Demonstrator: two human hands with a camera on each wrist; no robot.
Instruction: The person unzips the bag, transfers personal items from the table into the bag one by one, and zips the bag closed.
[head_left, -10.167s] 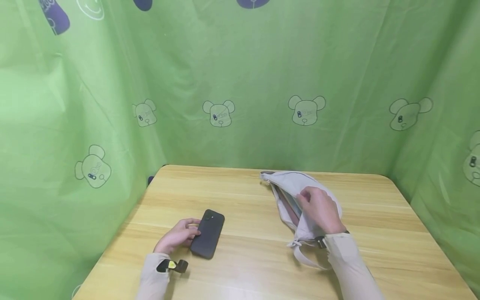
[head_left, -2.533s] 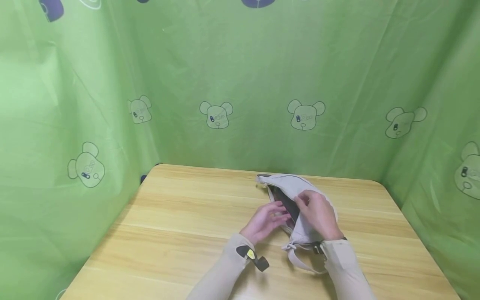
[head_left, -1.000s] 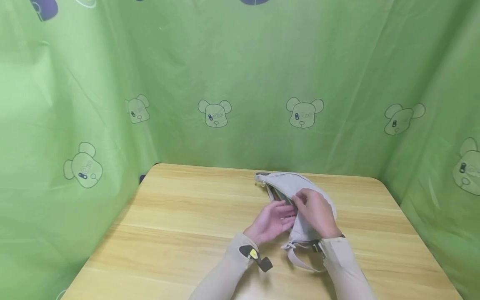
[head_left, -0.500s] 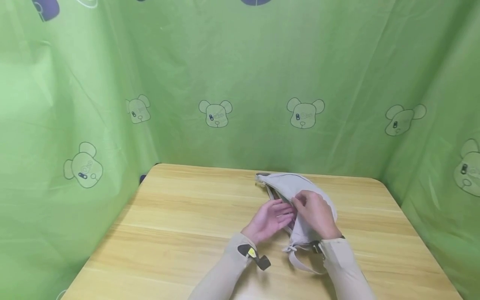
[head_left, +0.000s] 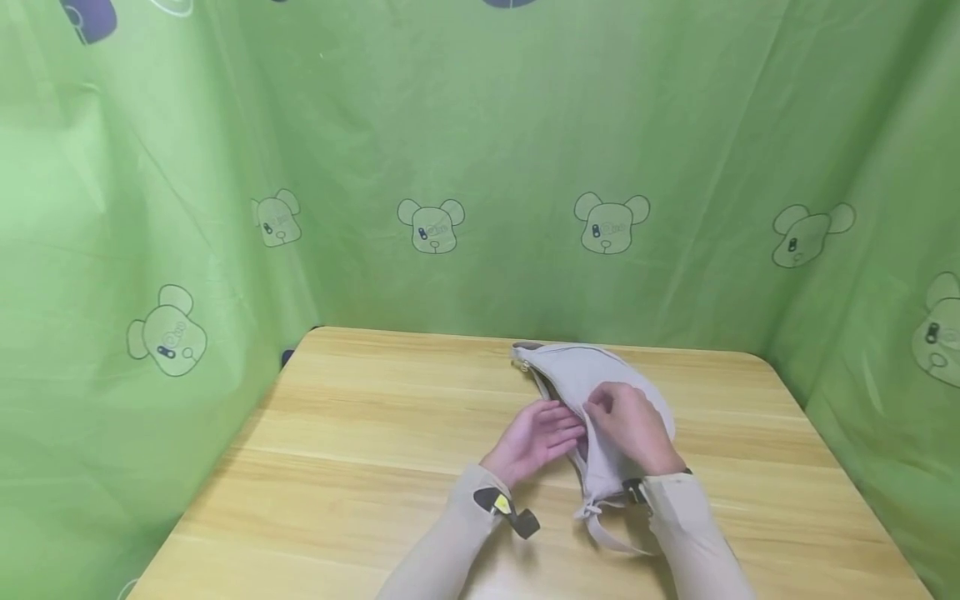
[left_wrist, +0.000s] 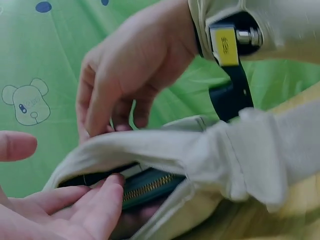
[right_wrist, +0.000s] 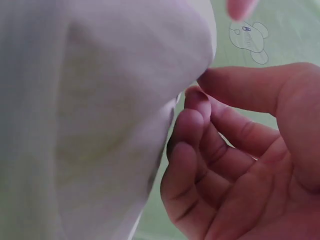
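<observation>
A pale grey sling bag (head_left: pixel 577 371) lies on the table with its zipped mouth facing left. My right hand (head_left: pixel 632 425) pinches the upper edge of the mouth; in the right wrist view, thumb and forefinger meet on the cloth. My left hand (head_left: pixel 532 442) is palm up, its loosely straight fingers reaching into the opening. The left wrist view shows a dark green zippered item (left_wrist: pixel 150 189) with brass teeth inside the bag, beside the left fingertips. A dark strip shows behind those fingers. The deeper inside of the bag is hidden.
The bag's strap (head_left: pixel 611 542) trails toward the near side of the wooden table (head_left: pixel 360 400). Black bands circle both wrists, the left with a loose end (head_left: pixel 525 523). A green curtain (head_left: pixel 510 283) with bear prints surrounds the table's back and sides.
Ten seconds ago my left hand held a black phone at the left; it has since moved right to the bag, and the phone is gone from the table. The bag's mouth has narrowed.
</observation>
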